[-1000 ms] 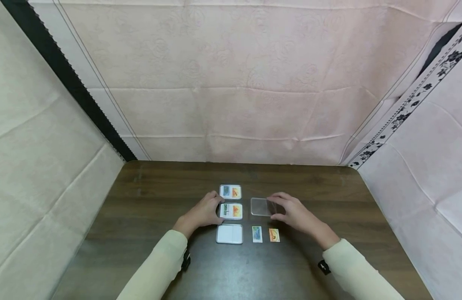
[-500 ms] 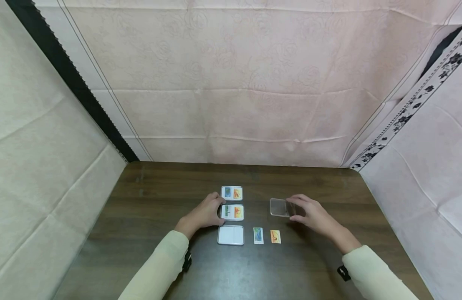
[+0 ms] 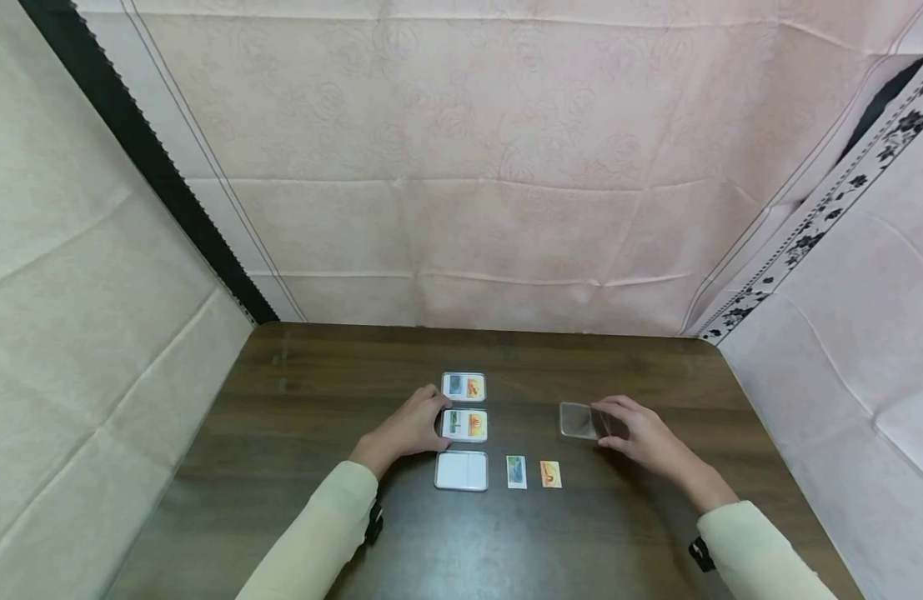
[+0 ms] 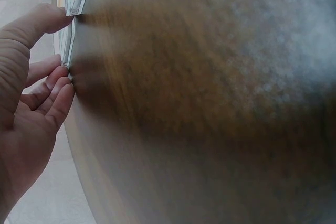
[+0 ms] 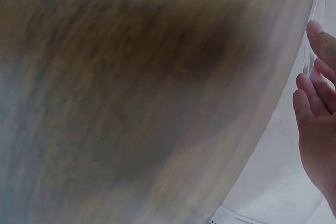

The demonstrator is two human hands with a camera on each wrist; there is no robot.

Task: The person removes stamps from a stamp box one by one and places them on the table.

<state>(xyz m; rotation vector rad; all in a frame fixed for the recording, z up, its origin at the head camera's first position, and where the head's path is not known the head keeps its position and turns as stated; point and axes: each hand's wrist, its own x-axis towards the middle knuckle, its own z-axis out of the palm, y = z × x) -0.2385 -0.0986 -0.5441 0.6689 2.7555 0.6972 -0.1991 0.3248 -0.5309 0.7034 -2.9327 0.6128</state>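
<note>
In the head view my left hand [image 3: 406, 425] grips the left side of a small flat case [image 3: 464, 425], thumb at its near corner and fingers at its far one. Two small picture cards, one green and blue, one orange, show in that case. My right hand [image 3: 644, 433] pinches a clear plastic lid [image 3: 578, 421] by its right end, thumb and fingers on opposite edges. The right wrist view shows that lid [image 5: 308, 59] only edge-on. Beyond the gripped case lies a similar case [image 3: 464, 386] with two cards; nearer lies a plain white one [image 3: 461, 472].
A blue picture card [image 3: 516, 472] and an orange picture card [image 3: 550, 474] lie on the wooden table [image 3: 341, 358], right of the white case. Pale cloth [image 3: 461, 208] hangs behind the table and along both sides.
My right hand has carried the clear lid to the right, away from the row of cases, and slightly nearer. The left hand keeps its grip on the middle case.
</note>
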